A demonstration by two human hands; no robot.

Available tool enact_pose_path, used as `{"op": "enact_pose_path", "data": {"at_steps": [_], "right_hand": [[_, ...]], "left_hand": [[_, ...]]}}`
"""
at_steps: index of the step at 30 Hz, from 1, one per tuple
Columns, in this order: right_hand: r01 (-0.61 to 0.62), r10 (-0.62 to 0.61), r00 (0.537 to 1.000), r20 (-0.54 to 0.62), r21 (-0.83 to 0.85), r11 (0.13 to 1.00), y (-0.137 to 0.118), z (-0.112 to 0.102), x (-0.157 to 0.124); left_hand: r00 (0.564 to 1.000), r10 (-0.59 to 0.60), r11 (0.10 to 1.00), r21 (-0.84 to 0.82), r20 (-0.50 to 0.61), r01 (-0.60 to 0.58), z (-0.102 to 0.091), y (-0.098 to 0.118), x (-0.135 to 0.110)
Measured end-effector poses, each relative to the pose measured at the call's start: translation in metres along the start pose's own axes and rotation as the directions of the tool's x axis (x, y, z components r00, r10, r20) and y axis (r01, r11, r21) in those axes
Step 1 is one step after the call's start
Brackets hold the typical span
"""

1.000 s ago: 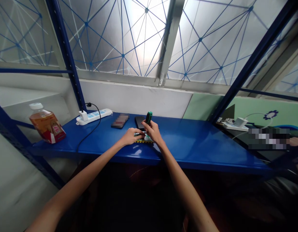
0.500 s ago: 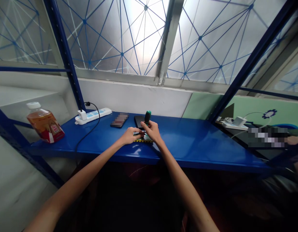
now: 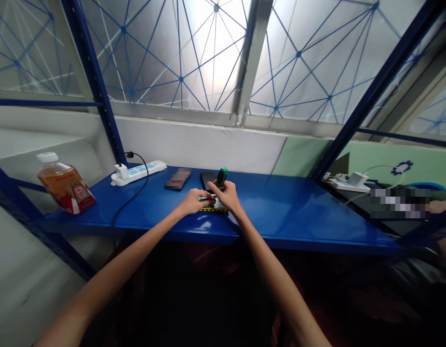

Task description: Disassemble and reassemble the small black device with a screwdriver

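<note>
The main risk is a slip: the driver (image 3: 222,175) stands nearly upright on a small board (image 3: 214,207), and if its tip, which is hidden behind the fingers, sits badly or the push goes off-axis, it could skid across the board and scratch it or jab the left hand (image 3: 192,201) just beside it. The board lies loose on the smooth blue shelf (image 3: 288,212), near the front edge, so a sideways shove could also slide it toward that edge or spin it under the tool. A black slab (image 3: 207,179) lies just behind the board, and a phone (image 3: 178,179) lies near it to the left, so a jerk backward could knock either one. The right hand (image 3: 228,195) is closed around the lower part of the driver's green handle, with the fingers wrapped tight and the top of the handle standing clear above them. The left hand's fingers are curled close together on the board's left end, pinning it to the shelf; the fingertips meet the right hand's at the driver's shaft, and how much of the board they cover is too small to tell. Well apart on the left, a bottle (image 3: 63,185) leans at the shelf's end, and 1 strip (image 3: 138,172) lies by the wall with a dark cord (image 3: 136,193) trailing off the front.
</note>
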State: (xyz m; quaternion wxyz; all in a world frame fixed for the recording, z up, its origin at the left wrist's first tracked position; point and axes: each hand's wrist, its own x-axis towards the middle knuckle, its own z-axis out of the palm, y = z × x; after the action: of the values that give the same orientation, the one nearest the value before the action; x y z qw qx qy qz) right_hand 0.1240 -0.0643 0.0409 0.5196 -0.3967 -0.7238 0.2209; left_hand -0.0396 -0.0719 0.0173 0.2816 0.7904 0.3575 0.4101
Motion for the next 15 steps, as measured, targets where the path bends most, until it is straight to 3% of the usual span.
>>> {"op": "enact_pose_path", "data": {"at_steps": [8,15], "right_hand": [[0.01,-0.011,1.0,-0.02,-0.031,0.999,0.0044,0.0031,0.0005],[0.019,-0.019,1.0,0.005,-0.009,1.0,0.0008,0.0008,-0.0005]], "left_hand": [[1.0,-0.026,0.999,0.037,-0.007,0.026,-0.0007,0.0011,0.0002],[0.999,-0.013,0.999,-0.03,0.038,0.014,-0.0017,-0.0016,0.0004]]}}
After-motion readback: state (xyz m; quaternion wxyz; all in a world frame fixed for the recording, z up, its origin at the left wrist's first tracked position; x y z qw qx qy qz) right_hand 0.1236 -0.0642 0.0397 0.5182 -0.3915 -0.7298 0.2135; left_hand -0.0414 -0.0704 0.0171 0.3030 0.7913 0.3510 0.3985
